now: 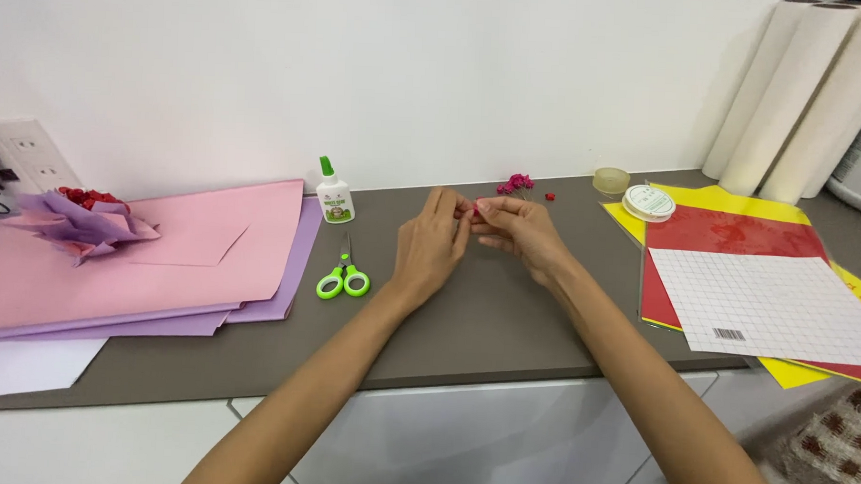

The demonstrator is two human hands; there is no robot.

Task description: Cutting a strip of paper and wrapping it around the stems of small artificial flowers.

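Grey counter (pixel 504 321) below white wall (pixel 408 69), pink paper (pixel 163 252) stacked at left.

both bare forearms reach forward from the lower edge and converge toward the middle. the left hand (pixel 430 244) shows its back, fingers curled, tips pinched together. the right hand (pixel 519 231) meets it fingertip to fingertip, thumb and forefinger closed in a fine pinch, wrist bent inward.
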